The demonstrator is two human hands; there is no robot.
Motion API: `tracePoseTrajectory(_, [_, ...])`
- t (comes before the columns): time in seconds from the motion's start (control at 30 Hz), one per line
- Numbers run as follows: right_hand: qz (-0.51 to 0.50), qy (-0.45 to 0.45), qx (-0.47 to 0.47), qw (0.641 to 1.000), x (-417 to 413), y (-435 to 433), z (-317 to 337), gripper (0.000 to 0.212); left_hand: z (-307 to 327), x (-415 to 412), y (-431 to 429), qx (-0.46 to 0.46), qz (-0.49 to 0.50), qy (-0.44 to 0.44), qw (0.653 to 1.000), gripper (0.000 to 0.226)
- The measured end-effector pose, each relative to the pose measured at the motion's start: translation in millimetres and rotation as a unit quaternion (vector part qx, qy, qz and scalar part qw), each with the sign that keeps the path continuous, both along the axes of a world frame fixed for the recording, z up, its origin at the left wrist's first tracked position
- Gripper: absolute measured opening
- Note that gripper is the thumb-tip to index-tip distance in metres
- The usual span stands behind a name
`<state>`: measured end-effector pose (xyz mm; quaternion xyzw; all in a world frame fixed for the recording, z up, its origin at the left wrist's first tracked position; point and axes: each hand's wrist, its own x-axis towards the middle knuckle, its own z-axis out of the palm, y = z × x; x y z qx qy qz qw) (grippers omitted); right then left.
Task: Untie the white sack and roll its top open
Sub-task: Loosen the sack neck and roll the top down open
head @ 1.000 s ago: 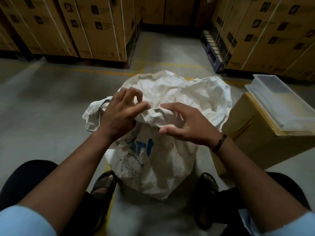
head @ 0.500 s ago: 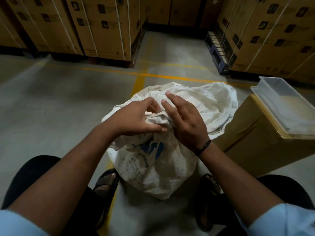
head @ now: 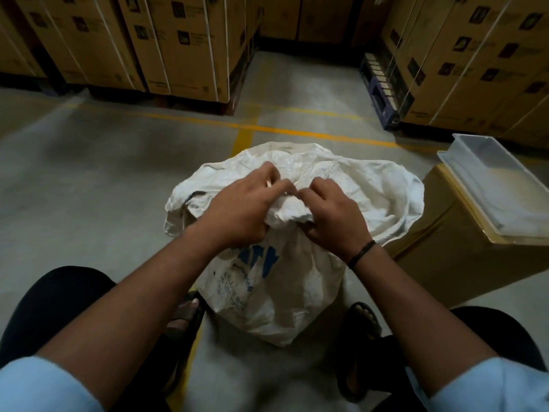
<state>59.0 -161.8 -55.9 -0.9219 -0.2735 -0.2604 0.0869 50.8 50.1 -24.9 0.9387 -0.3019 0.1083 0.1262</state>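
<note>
A white woven sack (head: 285, 292) with blue print stands on the floor between my feet. Its loose top cloth spreads out behind and to the sides of my hands. My left hand (head: 240, 212) and my right hand (head: 332, 218) both pinch the bunched neck of the sack, fingertips almost meeting over the crumpled fold. Whether a tie is still around the neck is hidden by my fingers.
A brown carton (head: 463, 245) stands close on the right with a clear plastic tray (head: 499, 185) on top. Stacked strapped cartons (head: 178, 46) line the back, a blue pallet (head: 383, 93) at back right. Yellow lines (head: 297, 132) cross the grey floor.
Both hands have drawn together onto the sack's neck and closed on the bunched cloth. The sack's top has sunk lower and spread out. The view tilted slightly.
</note>
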Motion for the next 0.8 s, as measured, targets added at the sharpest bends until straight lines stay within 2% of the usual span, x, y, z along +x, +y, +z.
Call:
tracePoseTrajectory(0.07, [-0.026,-0.139,-0.009,0.990,-4.0,3.2,4.5,0.019,6.0,-0.9,1.0,-0.071,0.002,0.122,0.990,0.075])
tracePoseTrajectory(0.13, [-0.040,-0.237,-0.010,0.971,-8.0,6.7,10.4,0.018,13.2,-0.5,2.6,-0.131,0.014,0.214,0.968,0.078])
tracePoseTrajectory(0.2, [-0.037,-0.271,-0.009,0.962,-10.4,11.5,12.2,0.018,17.6,3.5,5.7,-0.123,0.038,0.256,0.958,0.082])
tracePoseTrajectory(0.23, [-0.021,-0.260,-0.007,0.965,-9.9,13.1,9.7,0.019,19.5,6.1,6.8,-0.097,0.035,0.253,0.962,0.082])
tracePoseTrajectory(0.3, [0.027,-0.173,0.011,0.984,-9.6,14.6,6.4,0.031,20.1,11.3,9.1,-0.045,0.000,0.196,0.980,0.069])
tracePoseTrajectory(0.37, [0.053,-0.010,0.044,0.998,-6.0,10.9,7.6,0.063,19.3,14.0,13.0,0.002,0.005,0.127,0.992,0.053])
tracePoseTrajectory(0.43, [0.041,0.141,0.052,0.988,-0.8,1.8,11.9,0.091,16.4,12.5,16.3,0.028,0.017,0.056,0.998,0.042])
tracePoseTrajectory(0.47, [0.034,0.197,0.031,0.979,0.9,-3.2,14.2,0.096,15.0,11.6,17.6,0.023,-0.005,0.010,1.000,0.038])
tracePoseTrajectory(0.53, [0.026,0.270,-0.035,0.962,2.9,-13.2,17.7,0.086,13.9,11.0,24.2,0.017,-0.071,-0.079,0.994,0.037])
tracePoseTrajectory(0.63, [0.000,0.340,0.006,0.940,4.6,-20.9,29.1,0.053,4.3,17.7,42.5,0.017,-0.096,-0.220,0.971,0.036])
tracePoseTrajectory(0.67, [-0.024,0.317,0.008,0.948,5.2,-21.2,33.0,0.044,-0.6,20.0,48.4,0.019,-0.069,-0.250,0.966,0.035])
tracePoseTrajectory(0.73, [-0.080,0.176,-0.040,0.980,3.8,-19.8,39.0,0.030,-4.0,21.2,50.9,0.008,0.006,-0.251,0.968,0.029])
tracePoseTrajectory(0.77, [-0.102,0.103,-0.059,0.988,1.5,-18.8,38.9,0.027,-2.8,20.2,47.7,-0.006,0.050,-0.199,0.979,0.029])
tracePoseTrajectory(0.8, [-0.115,0.055,-0.063,0.990,-2.0,-18.1,37.5,0.026,1.3,18.4,42.7,-0.016,0.093,-0.107,0.990,0.033])
